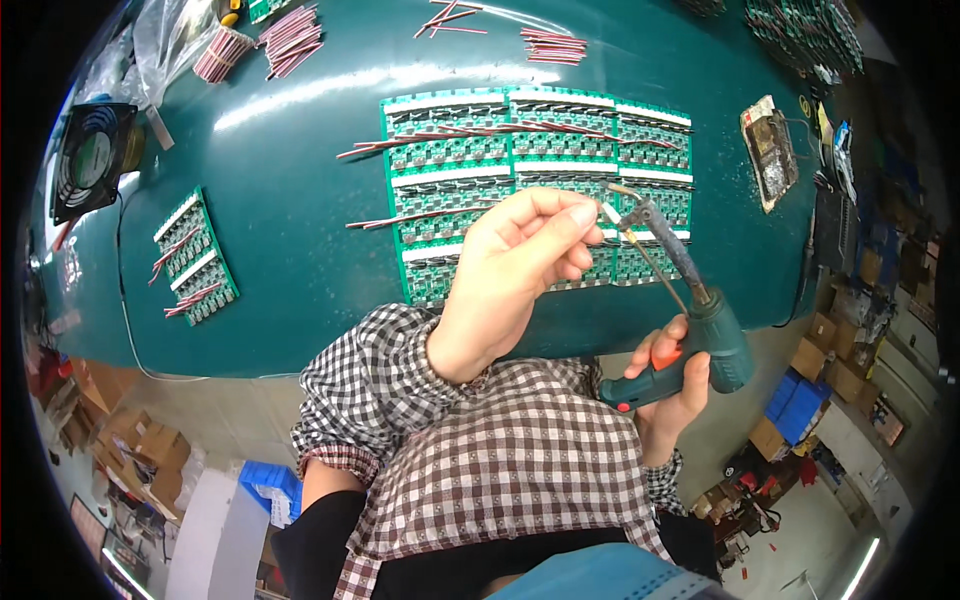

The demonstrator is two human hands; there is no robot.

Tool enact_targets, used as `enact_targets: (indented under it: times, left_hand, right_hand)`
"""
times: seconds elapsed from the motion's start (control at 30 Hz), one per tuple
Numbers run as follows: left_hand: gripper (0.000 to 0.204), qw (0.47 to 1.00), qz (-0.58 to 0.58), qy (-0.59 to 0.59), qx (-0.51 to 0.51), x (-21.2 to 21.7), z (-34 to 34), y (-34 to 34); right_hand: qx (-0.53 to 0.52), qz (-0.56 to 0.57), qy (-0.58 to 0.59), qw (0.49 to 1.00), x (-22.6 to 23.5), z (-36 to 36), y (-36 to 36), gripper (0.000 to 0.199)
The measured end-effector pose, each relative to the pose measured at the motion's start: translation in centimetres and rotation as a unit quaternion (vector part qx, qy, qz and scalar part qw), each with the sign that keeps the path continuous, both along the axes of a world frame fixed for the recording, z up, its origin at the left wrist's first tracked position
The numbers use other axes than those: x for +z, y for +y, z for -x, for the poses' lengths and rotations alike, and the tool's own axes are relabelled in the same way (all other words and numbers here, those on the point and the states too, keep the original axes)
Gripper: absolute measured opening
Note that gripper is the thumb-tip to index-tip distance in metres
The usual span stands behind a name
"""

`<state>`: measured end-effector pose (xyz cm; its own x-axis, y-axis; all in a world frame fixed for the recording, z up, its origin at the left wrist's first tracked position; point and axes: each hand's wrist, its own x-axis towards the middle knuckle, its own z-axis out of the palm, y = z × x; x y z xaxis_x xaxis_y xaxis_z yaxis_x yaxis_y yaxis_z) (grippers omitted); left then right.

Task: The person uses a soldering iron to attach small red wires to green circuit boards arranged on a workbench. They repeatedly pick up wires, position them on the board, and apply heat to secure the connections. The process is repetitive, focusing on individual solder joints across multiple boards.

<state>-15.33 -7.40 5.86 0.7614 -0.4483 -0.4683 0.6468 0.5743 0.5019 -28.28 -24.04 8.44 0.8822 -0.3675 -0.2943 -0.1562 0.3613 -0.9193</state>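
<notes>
In my right hand (672, 385) is a green pistol-shaped soldering gun (722, 340) with a red trigger. Its dark barrel and a thin feed tube slant up and to the left, ending beside the fingertips of my left hand (520, 255). Thumb and forefinger of that hand are pinched together; what sits between them is too small to tell. Both hands are over the near part of a block of green circuit boards (450, 180) laid edge to edge. Red-and-white wires (420, 138) lie across two of the board rows, and my left hand hides part of the lower rows.
A smaller circuit board panel (197, 258) with wires lies at left, near a black fan (95, 160). Wire bundles (290, 42) rest along the far side. To the right is a soldering-tip cleaning tray (770, 152), with stacked boards (805, 35) behind it on the green table (300, 250).
</notes>
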Motion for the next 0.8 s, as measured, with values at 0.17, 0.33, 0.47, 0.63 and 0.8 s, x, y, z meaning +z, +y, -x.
enact_targets:
  times: [0.17, 0.33, 0.47, 0.63, 0.8]
  left_hand:
    - [0.016, 0.999, 0.029, 0.019, 0.010, -0.4, -0.1, 0.0]
    - [0.015, 0.999, 0.040, 0.034, 0.007, -0.6, -0.3, 0.1]
    - [0.019, 1.000, -0.025, -0.009, 0.007, -0.4, -0.4, 0.5]
    - [0.023, 0.661, -0.536, -0.522, 0.058, -0.7, -3.0, 4.9]
    - [0.019, 0.585, -0.602, -0.536, -0.089, -1.4, -2.7, 4.5]
  right_hand:
    - [-0.005, 0.015, 0.018, 1.000, -0.2, 0.0, 0.7, 0.046]
    - [-0.011, 0.018, 0.027, 0.999, 0.0, -0.1, 1.1, 0.046]
    - [-0.014, 0.024, 0.030, 0.999, 0.1, -0.5, 0.9, 0.045]
    - [-0.006, 0.010, 0.030, 0.999, 0.5, -0.5, -0.8, 0.045]
    - [0.017, 0.055, 0.065, 0.996, 0.6, -0.8, -1.3, 0.052]
